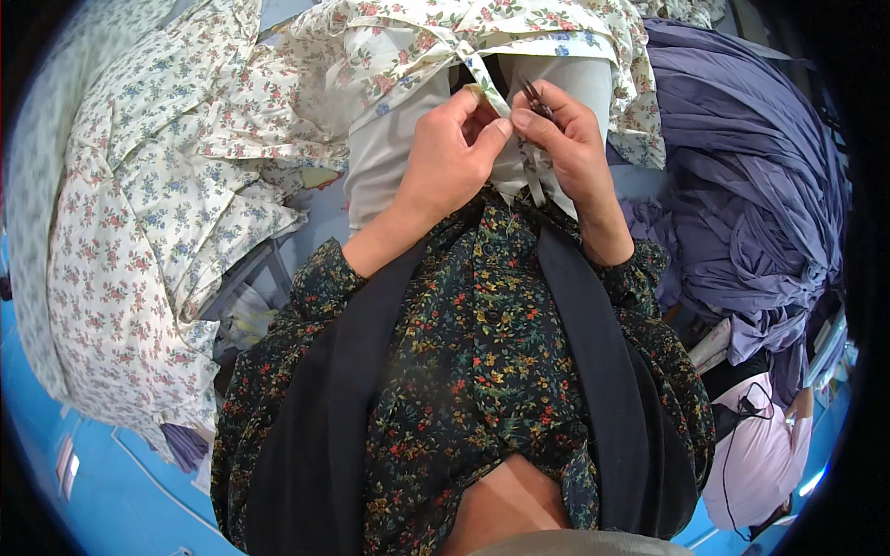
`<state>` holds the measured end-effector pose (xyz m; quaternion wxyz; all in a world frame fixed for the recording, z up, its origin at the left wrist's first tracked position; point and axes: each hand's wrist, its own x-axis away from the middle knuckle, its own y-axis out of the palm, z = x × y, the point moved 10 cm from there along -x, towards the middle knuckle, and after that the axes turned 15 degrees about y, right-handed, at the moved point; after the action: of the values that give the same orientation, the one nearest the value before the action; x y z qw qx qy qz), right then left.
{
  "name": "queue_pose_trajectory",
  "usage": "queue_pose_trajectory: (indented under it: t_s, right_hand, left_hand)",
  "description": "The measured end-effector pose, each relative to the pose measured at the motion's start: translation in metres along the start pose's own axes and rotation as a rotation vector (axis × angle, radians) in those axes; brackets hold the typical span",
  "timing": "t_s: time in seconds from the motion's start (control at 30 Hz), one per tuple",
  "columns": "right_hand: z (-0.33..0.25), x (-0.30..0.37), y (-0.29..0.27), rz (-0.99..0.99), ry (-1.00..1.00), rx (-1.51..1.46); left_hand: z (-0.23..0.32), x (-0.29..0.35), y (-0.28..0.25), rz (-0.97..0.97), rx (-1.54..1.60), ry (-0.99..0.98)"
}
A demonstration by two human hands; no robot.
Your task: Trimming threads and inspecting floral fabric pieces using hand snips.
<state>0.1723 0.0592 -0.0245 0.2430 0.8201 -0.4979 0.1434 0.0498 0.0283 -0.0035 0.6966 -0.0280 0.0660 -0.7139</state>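
Observation:
White floral cloth lies across my lap, with a narrow strip of the same print running down from it between my hands. My left hand is closed, pinching the strip between thumb and fingers. Close beside it, my right hand is closed round small dark thread snips, their two points directed up and left. The right thumb and fingertip also meet near the strip's edge; whether they grip it I cannot tell. Below the hands hangs a thin pale end.
A large heap of white floral cloth is on the left. Bunched purple-grey fabric fills the right side. Behind on the lower right a person in a pink top is near a dark cable. The floor is blue.

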Motion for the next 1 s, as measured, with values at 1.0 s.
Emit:
queue_pose_trajectory:
  t_s: [1.0]
  right_hand:
    - [0.022,0.024,-0.014,0.092,0.281,-0.062]
  left_hand:
    - [-0.031,-0.010,-0.031,0.236,0.535,-0.165]
